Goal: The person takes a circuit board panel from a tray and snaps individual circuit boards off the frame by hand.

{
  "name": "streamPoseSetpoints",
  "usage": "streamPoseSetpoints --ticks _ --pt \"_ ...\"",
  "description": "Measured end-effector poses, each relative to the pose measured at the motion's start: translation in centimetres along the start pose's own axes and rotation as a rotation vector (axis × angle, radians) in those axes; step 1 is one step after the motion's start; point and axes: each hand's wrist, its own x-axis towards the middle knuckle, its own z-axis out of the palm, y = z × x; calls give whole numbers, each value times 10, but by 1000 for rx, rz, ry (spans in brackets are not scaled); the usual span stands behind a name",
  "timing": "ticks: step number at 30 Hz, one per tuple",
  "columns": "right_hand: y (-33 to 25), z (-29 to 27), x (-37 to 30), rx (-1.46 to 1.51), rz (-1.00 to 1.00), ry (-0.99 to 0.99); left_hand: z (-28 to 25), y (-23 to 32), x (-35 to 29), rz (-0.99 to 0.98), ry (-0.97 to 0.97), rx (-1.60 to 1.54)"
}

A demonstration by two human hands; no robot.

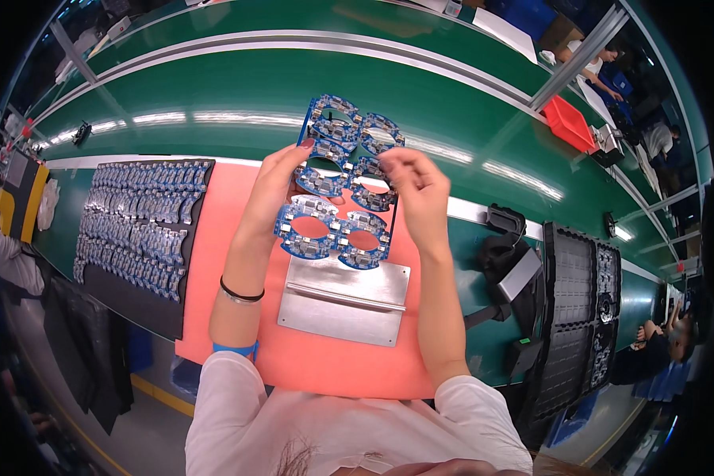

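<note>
A panel of joined blue circuit boards (317, 208) with round openings is held up, tilted, in front of me. My left hand (276, 178) grips its left edge, thumb on top and the other fingers partly hidden beneath. At the right edge, my right hand (422, 190) has its fingers curled, with thumb and forefinger pinched at a board. Just below the panel, a flat metal plate (333, 319) with a raised bar across it lies on the pink mat (214, 262). The panel overlaps the plate's far edge in view.
Rows of blue boards (143, 190) lie on a black sheet (147, 305) at left. To the right are a black device (500, 258) and black moulded trays (567, 289). A red bin (567, 125) stands far right, beyond a metal rail (214, 44). Other people work at right.
</note>
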Motion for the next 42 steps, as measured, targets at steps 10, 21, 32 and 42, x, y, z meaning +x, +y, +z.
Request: streamPoseSetpoints --ticks 10,21,32,42 --pt "23 -40 13 861 354 224 -9 -10 10 19 60 -47" --pt "-19 18 -7 -291 -138 -36 -4 -6 4 39 -27 -15" --pt "8 11 -2 45 -85 55 -7 -7 6 4 -29 -35" --pt "14 -44 13 1010 375 149 -15 -4 7 -53 -72 -15"
